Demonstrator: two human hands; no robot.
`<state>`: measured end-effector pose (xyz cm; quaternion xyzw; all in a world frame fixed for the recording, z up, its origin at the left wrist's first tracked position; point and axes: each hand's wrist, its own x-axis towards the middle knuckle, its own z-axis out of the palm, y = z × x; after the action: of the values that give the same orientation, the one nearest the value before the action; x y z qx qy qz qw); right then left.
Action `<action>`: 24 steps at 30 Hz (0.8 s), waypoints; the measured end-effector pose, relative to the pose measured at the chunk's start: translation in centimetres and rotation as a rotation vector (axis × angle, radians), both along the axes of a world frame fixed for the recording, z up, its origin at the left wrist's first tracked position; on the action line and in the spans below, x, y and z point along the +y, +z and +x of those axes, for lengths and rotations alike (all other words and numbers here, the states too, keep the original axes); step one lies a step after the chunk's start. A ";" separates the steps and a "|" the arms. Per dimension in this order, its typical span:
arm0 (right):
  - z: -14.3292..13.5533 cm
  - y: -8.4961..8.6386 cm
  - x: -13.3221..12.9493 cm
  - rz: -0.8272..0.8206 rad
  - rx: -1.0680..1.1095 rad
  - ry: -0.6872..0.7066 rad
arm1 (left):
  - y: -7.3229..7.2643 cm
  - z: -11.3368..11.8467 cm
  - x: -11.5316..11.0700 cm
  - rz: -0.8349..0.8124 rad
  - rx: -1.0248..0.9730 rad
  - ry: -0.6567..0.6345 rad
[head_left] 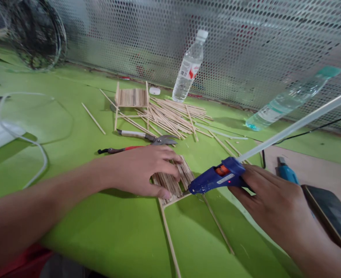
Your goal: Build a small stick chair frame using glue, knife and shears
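Observation:
My left hand (147, 170) rests on a small panel of wooden sticks (170, 185), its fingers spread over the slats and its thumb near the front edge. Two long sticks extend from the panel toward me. My right hand (271, 200) is wrapped round a blue glue gun (216, 177) with a long clear glue stick (297, 123) rising from its back. The gun's nozzle meets the panel's front right corner. Whether glue is coming out is too small to tell.
Behind the panel lie pruning shears (135, 134), a pile of loose sticks (170, 117) and a small stick chair (132, 97). Two bottles (187, 71) (286, 104) stand by the perforated metal screen (245, 46). A phone (329, 216) is at right, a white cable (41, 150) at left.

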<state>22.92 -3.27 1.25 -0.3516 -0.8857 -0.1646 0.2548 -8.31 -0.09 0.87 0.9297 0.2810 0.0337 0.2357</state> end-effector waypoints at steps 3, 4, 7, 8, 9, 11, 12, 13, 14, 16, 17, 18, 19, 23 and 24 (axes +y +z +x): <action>0.1 0.1 0.0 0.040 -0.073 0.060 | -0.1 -0.1 0.0 0.002 -0.024 0.006; 0.1 0.1 0.0 0.047 -0.071 0.063 | -0.2 -0.1 0.0 0.003 -0.036 0.009; 0.1 0.1 0.0 0.055 -0.065 0.069 | -0.2 -0.2 0.0 0.003 -0.047 0.010; 0.1 0.0 0.0 0.057 -0.064 0.067 | -0.2 -0.2 0.0 0.003 -0.045 0.009; 0.1 0.0 0.0 0.056 -0.065 0.066 | -0.2 -0.2 0.0 0.001 -0.045 0.009; 0.2 0.0 -0.1 0.051 -0.057 0.062 | -0.1 -0.2 0.0 -0.004 -0.053 0.012; 0.2 0.0 -0.1 0.050 -0.056 0.063 | -0.1 -0.2 0.0 -0.005 -0.056 0.014; 0.3 0.0 -0.1 0.050 -0.056 0.066 | -0.1 -0.2 -0.1 -0.006 -0.055 0.017; 0.3 0.0 -0.1 0.051 -0.055 0.068 | -0.1 -0.1 -0.1 -0.007 -0.048 0.020; 0.2 0.1 -0.1 0.052 -0.047 0.072 | -0.1 -0.1 -0.1 -0.008 -0.032 0.028; 0.2 0.1 -0.1 0.051 -0.045 0.073 | -0.1 -0.1 -0.2 -0.009 -0.025 0.030; 0.1 0.2 0.0 0.053 -0.041 0.074 | -0.1 0.0 -0.2 -0.009 -0.021 0.031; 0.1 0.2 0.0 0.057 -0.042 0.072 | 0.0 0.0 -0.2 -0.008 -0.018 0.030; 0.0 0.1 0.0 0.061 -0.059 0.068 | 0.2 0.0 -0.1 -0.008 0.004 0.019; 0.0 0.1 0.0 0.060 -0.053 0.064 | 0.3 0.0 -0.1 -0.012 0.009 0.016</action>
<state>22.96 -3.26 1.33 -0.3106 -0.8976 -0.1921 0.2469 -8.31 -0.14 1.14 0.9261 0.2897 0.0298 0.2398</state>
